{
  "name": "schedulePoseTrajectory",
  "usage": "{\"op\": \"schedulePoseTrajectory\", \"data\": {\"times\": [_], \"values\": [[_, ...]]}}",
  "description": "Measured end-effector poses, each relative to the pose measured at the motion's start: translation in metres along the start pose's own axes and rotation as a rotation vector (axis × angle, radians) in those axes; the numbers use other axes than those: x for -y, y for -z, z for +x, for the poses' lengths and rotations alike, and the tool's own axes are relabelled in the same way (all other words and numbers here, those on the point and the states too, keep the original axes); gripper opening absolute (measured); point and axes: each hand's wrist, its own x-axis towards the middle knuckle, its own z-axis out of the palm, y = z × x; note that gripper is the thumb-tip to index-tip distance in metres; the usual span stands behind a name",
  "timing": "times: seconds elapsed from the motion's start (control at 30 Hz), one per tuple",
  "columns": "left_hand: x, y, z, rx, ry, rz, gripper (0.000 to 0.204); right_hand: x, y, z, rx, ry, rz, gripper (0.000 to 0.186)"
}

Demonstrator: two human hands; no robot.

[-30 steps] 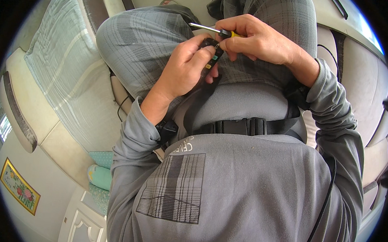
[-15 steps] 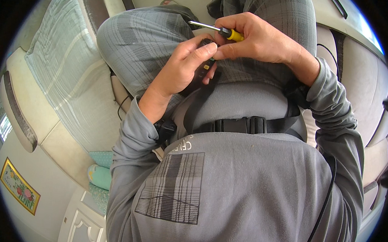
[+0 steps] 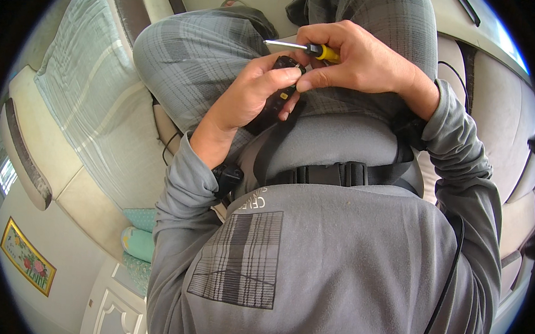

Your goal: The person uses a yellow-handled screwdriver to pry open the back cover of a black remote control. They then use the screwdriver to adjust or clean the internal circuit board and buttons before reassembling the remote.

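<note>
My left hand (image 3: 248,93) is closed around a slim black handheld device (image 3: 281,96) with a small yellow patch on its face. The thumb lies across its upper part, and the fingers wrap its far side. A yellow-and-black screwdriver (image 3: 325,52) is gripped in my right hand (image 3: 368,59), its metal shaft pointing left above the device and clear of it. The right thumb and fingers reach to the device's upper end, where the thumb tip appears to touch its edge. What lies between those fingertips is hidden.
Both hands are above my lap in checked trousers (image 3: 191,62). A black strap with a buckle (image 3: 351,173) crosses my waist. To the left lies a pale blue cover (image 3: 94,94) on a sofa seat, with green cushions (image 3: 137,243) lower down. A table edge (image 3: 494,33) shows at the upper right.
The right hand has shifted slightly, its thumb moving down along the device's edge. The screwdriver has come a little lower and turned more level. The left hand keeps its hold.
</note>
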Motion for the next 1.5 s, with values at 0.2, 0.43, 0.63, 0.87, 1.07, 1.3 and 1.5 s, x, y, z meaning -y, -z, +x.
{"op": "schedulePoseTrajectory", "data": {"times": [0.2, 0.43, 0.63, 0.87, 1.07, 1.3, 1.5], "values": [[0.0, 0.0, 0.0, -0.002, -0.005, 0.113, 0.029, -0.007, 0.004, -0.001, 0.054, -0.101, 0.246, 0.023], [0.003, -0.003, 0.0, -0.037, -0.02, 0.247, 0.031, -0.008, 0.005, 0.001, 0.089, -0.135, 0.223, 0.026], [0.007, 0.0, 0.001, -0.016, -0.073, 0.24, 0.031, -0.007, 0.003, 0.003, 0.09, -0.101, 0.139, 0.022], [0.008, 0.001, 0.001, -0.004, -0.074, 0.241, 0.031, -0.004, 0.001, 0.001, 0.084, -0.166, 0.157, 0.021], [0.006, -0.003, 0.001, -0.058, -0.071, 0.307, 0.028, 0.0, -0.004, 0.003, 0.031, -0.183, 0.054, 0.02], [0.003, -0.005, 0.002, -0.059, -0.066, 0.37, 0.027, 0.013, -0.007, 0.001, -0.045, -0.205, -0.108, 0.018], [0.004, -0.008, 0.003, -0.103, -0.047, 0.385, 0.029, 0.018, -0.004, 0.001, -0.02, -0.187, -0.33, 0.017]]}}
